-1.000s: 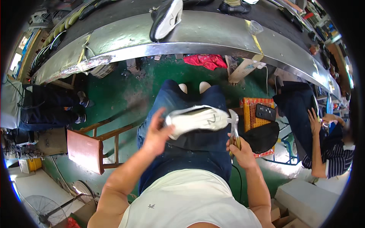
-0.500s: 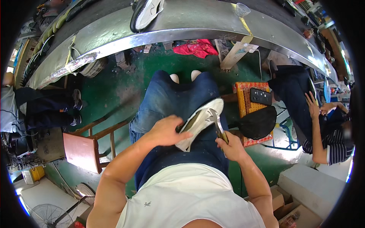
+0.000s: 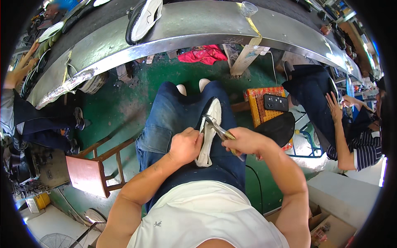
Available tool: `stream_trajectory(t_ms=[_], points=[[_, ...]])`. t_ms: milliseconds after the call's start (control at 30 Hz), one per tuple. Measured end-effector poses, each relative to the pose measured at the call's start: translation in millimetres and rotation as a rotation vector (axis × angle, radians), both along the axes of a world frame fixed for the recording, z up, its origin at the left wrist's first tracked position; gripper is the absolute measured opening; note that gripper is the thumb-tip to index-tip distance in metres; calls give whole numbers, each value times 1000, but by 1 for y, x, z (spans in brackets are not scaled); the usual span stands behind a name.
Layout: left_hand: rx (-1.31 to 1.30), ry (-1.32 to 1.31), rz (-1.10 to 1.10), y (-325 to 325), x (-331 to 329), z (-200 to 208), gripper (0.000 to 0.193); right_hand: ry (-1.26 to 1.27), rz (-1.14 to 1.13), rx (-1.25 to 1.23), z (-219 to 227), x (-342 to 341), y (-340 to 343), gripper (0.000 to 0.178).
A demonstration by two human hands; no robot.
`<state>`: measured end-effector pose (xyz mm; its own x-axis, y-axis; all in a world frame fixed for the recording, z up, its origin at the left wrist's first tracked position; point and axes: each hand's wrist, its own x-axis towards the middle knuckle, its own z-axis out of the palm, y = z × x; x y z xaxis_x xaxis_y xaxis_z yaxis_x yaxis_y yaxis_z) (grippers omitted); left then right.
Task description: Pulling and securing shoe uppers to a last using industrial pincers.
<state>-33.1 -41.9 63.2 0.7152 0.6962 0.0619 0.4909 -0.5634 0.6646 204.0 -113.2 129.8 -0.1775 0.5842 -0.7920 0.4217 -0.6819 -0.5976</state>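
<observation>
A shoe upper (image 3: 204, 154) lies sole side up across my lap, its underside whitish and its rim black. My left hand (image 3: 186, 144) is closed on the shoe's left edge, thumb pressed along the side. In my right hand (image 3: 245, 143) is a pair of metal pincers (image 3: 222, 131), held by yellowish handles. The pincers' curved head reaches over the middle of the shoe and meets its left edge near my left thumb. How tightly the jaws bite there is too small to tell.
Ahead runs a metal-edged bench (image 3: 186, 25) bearing another shoe (image 3: 144, 21) and a clear plastic cup (image 3: 248, 9). To my right stands a stool with a phone (image 3: 276, 103) and a black pad (image 3: 278, 129). A wooden chair (image 3: 88, 175) is at left. Co-workers sit on both sides.
The shoe has turned more upright and moved left a little. My right hand has swung the pincers left, from the toe area to the shoe's left edge. My left hand has shifted its hold.
</observation>
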Motion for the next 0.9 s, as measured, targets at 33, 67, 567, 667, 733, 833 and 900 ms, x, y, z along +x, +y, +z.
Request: stream_trajectory(t_ms=[33, 67, 567, 667, 733, 833, 900], points=[[-2, -2, -1, 6, -2, -5, 19, 55, -28, -32, 0, 4, 8, 24], [-135, -50, 109, 13, -5, -16, 23, 0, 85, 13, -3, 6, 18, 27], [-1461, -605, 228, 46, 8, -59, 73, 296, -401, 19, -63, -38, -6, 24], [-1519, -676, 317, 43, 9, -66, 71, 421, -571, 33, -87, -65, -22, 22], [-1509, -631, 289, 48, 15, -62, 70, 442, -621, 27, -88, -65, -25, 21], [-1491, -570, 264, 49, 22, -57, 65, 1000, -743, -247, -110, -34, -39, 29], [-1432, -436, 284, 52, 27, -54, 63, 963, -531, -199, -112, -6, -36, 37]])
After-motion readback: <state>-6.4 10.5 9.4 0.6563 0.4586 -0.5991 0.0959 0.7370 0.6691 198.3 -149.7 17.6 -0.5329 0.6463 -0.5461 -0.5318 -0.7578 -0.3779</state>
